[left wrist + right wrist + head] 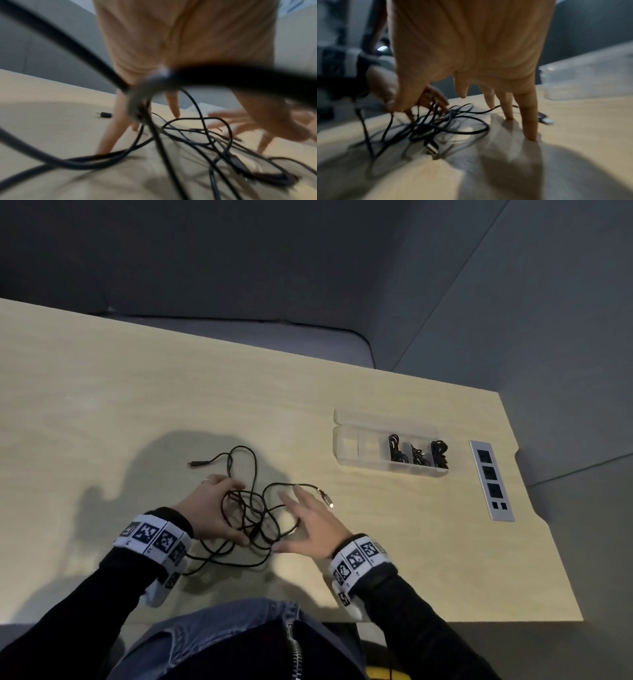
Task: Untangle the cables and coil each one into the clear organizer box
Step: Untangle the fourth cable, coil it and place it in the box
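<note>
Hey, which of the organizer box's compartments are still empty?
The left-end ones of the box. The three on the right each hold a black coil, while those by the left wall show only clear plastic.

The right hand [471,51] fills the upper middle, its fingers [529,121] straight and spread with 2 tips touching the table [573,148]. Left of it lies a tangle of black cables [440,125] with a metal plug [431,148] at its near edge and another plug [545,119] just beyond the fingertips. The left hand [388,86] reaches into the tangle from the far side, strands running over its fingers, and the blurred clear box [590,81] sits at right.
</note>
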`<state>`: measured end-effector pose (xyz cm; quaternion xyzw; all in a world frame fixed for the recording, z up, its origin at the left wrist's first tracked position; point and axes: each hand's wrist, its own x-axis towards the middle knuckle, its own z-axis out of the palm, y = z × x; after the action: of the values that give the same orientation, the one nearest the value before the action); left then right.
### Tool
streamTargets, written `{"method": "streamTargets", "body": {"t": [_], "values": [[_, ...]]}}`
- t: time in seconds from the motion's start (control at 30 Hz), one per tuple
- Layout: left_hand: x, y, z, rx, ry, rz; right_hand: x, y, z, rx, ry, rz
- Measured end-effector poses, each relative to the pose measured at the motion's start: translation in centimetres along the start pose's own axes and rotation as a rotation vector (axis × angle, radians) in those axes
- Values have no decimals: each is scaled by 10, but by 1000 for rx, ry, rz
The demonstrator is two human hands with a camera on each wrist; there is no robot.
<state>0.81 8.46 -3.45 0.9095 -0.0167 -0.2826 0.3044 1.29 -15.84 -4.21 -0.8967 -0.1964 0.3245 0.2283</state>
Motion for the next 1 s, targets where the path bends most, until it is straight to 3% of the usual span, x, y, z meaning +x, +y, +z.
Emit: {"method": "streamTargets", "body": {"t": [0.1,0.2,0.33,0.47,0.6,0.7,0.83,1.0], "values": [[1,7,13,52,-12,150,9,-16,14,-317,-63,19],[5,13,24,108,-61,198,12,-15,23,-411,60,6],[8,20,33,302,-163,148,3,3,24,-62,109,43],[6,31,43,547,-140,130,-21,19,21,440,284,148],[11,39,49,419,-111,225,-46,22,7,863,452,126],[17,41,43,318,-8,230,-60,34,-15,866,556,165],[26,35,19,194,127,179,-81,66,-39,874,733,352],[28,20,-7,209,258,89,-103,99,-45,871,899,442]]}}
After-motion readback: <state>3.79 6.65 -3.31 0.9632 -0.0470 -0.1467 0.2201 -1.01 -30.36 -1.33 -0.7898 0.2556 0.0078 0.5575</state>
